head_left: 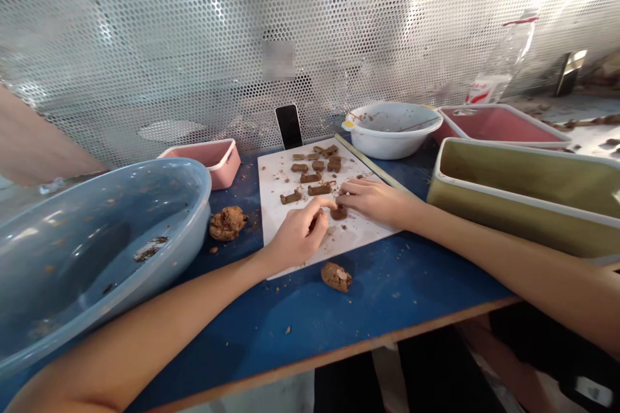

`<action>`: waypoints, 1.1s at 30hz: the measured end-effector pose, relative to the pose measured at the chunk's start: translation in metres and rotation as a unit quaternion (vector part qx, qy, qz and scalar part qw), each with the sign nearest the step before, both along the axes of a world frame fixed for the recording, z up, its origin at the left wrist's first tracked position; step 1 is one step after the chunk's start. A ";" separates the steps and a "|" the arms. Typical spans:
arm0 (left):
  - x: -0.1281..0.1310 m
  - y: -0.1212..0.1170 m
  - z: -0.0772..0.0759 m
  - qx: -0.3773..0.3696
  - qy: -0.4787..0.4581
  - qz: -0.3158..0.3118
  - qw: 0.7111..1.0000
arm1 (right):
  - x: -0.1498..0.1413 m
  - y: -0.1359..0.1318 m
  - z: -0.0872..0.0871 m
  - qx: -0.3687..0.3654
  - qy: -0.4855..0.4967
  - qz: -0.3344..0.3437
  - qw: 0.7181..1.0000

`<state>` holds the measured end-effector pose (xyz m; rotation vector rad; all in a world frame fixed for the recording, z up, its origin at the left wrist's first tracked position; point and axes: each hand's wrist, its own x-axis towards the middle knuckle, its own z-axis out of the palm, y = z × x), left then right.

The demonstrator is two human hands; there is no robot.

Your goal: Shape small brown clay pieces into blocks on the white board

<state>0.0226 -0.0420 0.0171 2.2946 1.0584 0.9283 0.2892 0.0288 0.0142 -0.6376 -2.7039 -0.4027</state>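
A small lump of brown clay (340,213) lies on a white sheet (274,232), between my two hands. My left hand (299,231) is partly closed, its index fingertip reaching the lump's left side and the other fingers curled. Bent over the lump from the right, the fingers of my right hand (371,199) press against it and hide part of it. Beyond them on the sheet lie several shaped clay pieces, among them a bar with raised ends (320,189) and another such bar (290,197). Nearer me, an oval clay lump (336,277) rests on the blue tabletop (300,316).
A large blue basin (188,232), a rough clay chunk (227,224) and a pink basket (225,168) stand left. Upright behind the sheet is a phone (289,126). Rightward are a stick (372,164), a white basin (387,144), a pink tray (508,122), an olive planter (523,206) and a bottle (504,58).
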 end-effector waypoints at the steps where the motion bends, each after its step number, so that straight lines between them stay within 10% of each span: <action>1: 0.000 0.000 0.000 0.003 0.004 0.009 1.000 | 0.001 0.001 0.000 0.001 -0.002 0.001 1.000; 33: 0.005 0.011 -0.009 0.098 0.150 0.008 0.984 | 0.020 0.004 0.002 -0.120 0.097 0.023 0.988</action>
